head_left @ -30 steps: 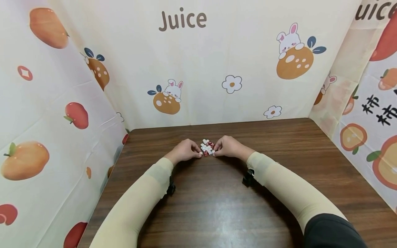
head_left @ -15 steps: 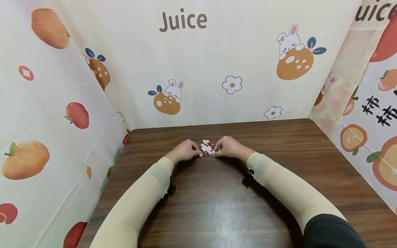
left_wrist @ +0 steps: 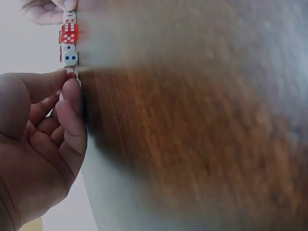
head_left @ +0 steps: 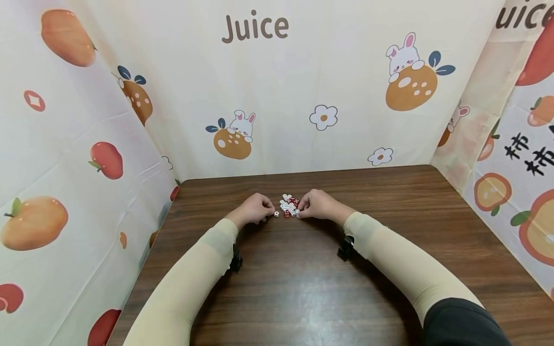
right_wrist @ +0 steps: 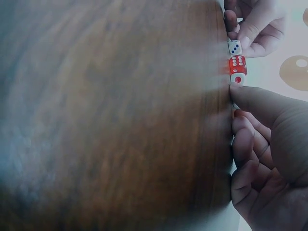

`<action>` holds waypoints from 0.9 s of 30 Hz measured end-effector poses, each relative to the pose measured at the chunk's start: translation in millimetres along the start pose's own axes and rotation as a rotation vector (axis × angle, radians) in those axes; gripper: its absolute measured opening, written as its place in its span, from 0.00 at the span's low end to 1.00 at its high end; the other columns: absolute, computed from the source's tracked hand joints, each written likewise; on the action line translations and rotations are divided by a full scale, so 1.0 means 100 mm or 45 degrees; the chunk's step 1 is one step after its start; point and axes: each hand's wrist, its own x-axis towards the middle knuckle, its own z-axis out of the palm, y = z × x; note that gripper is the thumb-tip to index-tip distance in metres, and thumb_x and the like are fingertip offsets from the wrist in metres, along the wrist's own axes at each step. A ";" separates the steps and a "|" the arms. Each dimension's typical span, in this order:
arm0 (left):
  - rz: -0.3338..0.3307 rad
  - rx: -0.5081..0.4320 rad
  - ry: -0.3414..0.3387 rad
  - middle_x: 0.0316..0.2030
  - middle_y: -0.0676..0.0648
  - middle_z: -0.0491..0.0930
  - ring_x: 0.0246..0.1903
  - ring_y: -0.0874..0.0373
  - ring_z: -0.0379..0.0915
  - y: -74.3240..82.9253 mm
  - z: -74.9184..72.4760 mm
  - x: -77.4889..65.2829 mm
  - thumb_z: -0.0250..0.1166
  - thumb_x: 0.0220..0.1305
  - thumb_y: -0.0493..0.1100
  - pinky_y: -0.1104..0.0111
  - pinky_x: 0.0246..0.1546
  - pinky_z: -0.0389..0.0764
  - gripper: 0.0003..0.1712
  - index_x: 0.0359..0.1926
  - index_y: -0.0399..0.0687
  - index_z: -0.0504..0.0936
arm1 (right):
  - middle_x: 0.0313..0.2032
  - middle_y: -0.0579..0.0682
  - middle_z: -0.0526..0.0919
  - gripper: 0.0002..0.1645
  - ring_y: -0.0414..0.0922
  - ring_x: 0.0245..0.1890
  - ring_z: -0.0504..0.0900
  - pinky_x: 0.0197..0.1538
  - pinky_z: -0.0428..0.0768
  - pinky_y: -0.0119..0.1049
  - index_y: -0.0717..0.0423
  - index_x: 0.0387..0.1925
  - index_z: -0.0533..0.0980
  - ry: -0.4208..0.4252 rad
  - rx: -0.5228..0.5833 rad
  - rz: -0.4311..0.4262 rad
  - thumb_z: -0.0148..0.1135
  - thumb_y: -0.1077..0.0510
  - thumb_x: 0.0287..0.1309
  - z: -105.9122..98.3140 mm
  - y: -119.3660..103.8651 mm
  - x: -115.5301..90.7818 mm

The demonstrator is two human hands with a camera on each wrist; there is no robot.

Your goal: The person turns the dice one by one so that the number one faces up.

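Note:
A small pile of white and red dice (head_left: 288, 205) lies on the wooden table between my two hands. Thumb and fingers of my left hand (head_left: 255, 209) pinch a white die (head_left: 276, 214) just left of the pile, with a narrow gap to it. On the pile's right side, my right hand (head_left: 319, 205) holds its curled fingertips around a white die (head_left: 297, 212), which its thumb partly hides. Seen low in the left wrist view, red dice (left_wrist: 69, 33) and a white die with blue dots (left_wrist: 70, 58) stand beyond the left fingertips (left_wrist: 72, 89).
The brown wooden table (head_left: 277, 288) reaches toward me from the dice. A fruit-printed cloth (head_left: 277, 86) stands along its back edge and both sides. A black wrist camera (head_left: 346, 248) hangs under the right forearm.
My left hand has drawn slightly left, away from the pile, and the white die at its fingertips has moved with it. The right hand has kept its place.

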 end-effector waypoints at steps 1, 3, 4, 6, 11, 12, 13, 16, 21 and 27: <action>0.006 -0.008 -0.001 0.29 0.47 0.85 0.27 0.57 0.78 0.01 -0.01 -0.02 0.66 0.76 0.43 0.66 0.24 0.80 0.08 0.43 0.50 0.91 | 0.23 0.37 0.87 0.08 0.35 0.26 0.81 0.37 0.80 0.32 0.43 0.29 0.89 -0.001 0.000 0.003 0.83 0.48 0.52 0.00 0.00 0.00; 0.014 -0.024 -0.006 0.30 0.46 0.85 0.26 0.57 0.78 0.02 -0.02 -0.04 0.66 0.75 0.40 0.66 0.24 0.80 0.08 0.48 0.49 0.91 | 0.24 0.37 0.87 0.08 0.35 0.27 0.81 0.37 0.80 0.32 0.43 0.29 0.89 -0.003 0.001 0.007 0.83 0.48 0.52 -0.01 -0.01 -0.01; 0.020 -0.030 -0.012 0.29 0.45 0.85 0.26 0.57 0.77 0.03 -0.02 -0.05 0.66 0.74 0.39 0.66 0.23 0.79 0.09 0.49 0.49 0.91 | 0.24 0.37 0.87 0.08 0.35 0.27 0.81 0.37 0.80 0.32 0.43 0.29 0.89 -0.003 0.002 0.009 0.83 0.48 0.52 -0.01 -0.01 -0.01; 0.034 -0.034 -0.024 0.29 0.46 0.85 0.24 0.58 0.76 0.05 -0.03 -0.06 0.68 0.72 0.36 0.67 0.22 0.79 0.10 0.51 0.48 0.91 | 0.24 0.38 0.87 0.08 0.35 0.27 0.81 0.37 0.80 0.32 0.43 0.29 0.89 -0.002 0.009 0.009 0.83 0.48 0.52 -0.02 -0.01 -0.01; 0.059 -0.015 -0.037 0.28 0.50 0.83 0.21 0.60 0.74 0.04 -0.02 -0.03 0.76 0.66 0.38 0.67 0.21 0.78 0.11 0.49 0.49 0.92 | 0.23 0.38 0.86 0.08 0.35 0.26 0.81 0.36 0.79 0.32 0.43 0.28 0.89 0.006 0.016 0.007 0.83 0.48 0.52 -0.02 -0.02 -0.01; 0.063 -0.010 -0.035 0.28 0.50 0.83 0.21 0.60 0.74 0.03 -0.01 -0.03 0.76 0.65 0.39 0.67 0.20 0.78 0.11 0.48 0.49 0.92 | 0.23 0.37 0.86 0.08 0.35 0.26 0.80 0.36 0.79 0.31 0.43 0.28 0.89 0.006 0.011 0.008 0.83 0.48 0.52 -0.01 -0.02 -0.01; 0.063 -0.008 -0.033 0.27 0.50 0.83 0.20 0.61 0.74 0.02 0.00 -0.02 0.77 0.65 0.40 0.67 0.20 0.78 0.10 0.47 0.50 0.92 | 0.23 0.37 0.86 0.08 0.34 0.26 0.80 0.36 0.79 0.31 0.43 0.28 0.89 0.005 0.010 0.009 0.83 0.48 0.52 -0.01 -0.02 -0.01; 0.061 0.004 -0.024 0.25 0.50 0.84 0.19 0.61 0.73 -0.01 0.02 0.00 0.78 0.65 0.43 0.67 0.19 0.77 0.07 0.43 0.52 0.93 | 0.23 0.37 0.86 0.08 0.34 0.26 0.80 0.36 0.79 0.31 0.43 0.29 0.89 -0.002 0.002 0.007 0.83 0.48 0.52 -0.01 -0.03 -0.01; 0.040 0.003 0.007 0.24 0.51 0.85 0.19 0.61 0.73 -0.06 0.05 0.02 0.78 0.64 0.44 0.67 0.20 0.78 0.06 0.42 0.53 0.94 | 0.23 0.38 0.85 0.08 0.34 0.26 0.80 0.36 0.79 0.31 0.44 0.29 0.89 -0.005 0.005 0.003 0.83 0.48 0.53 -0.01 -0.03 -0.02; 0.002 -0.028 0.038 0.27 0.51 0.87 0.21 0.60 0.74 -0.06 0.06 0.01 0.78 0.64 0.46 0.67 0.22 0.79 0.07 0.42 0.53 0.94 | 0.23 0.38 0.86 0.08 0.35 0.26 0.80 0.36 0.79 0.31 0.43 0.29 0.89 0.004 0.006 0.006 0.83 0.48 0.53 -0.01 -0.02 -0.01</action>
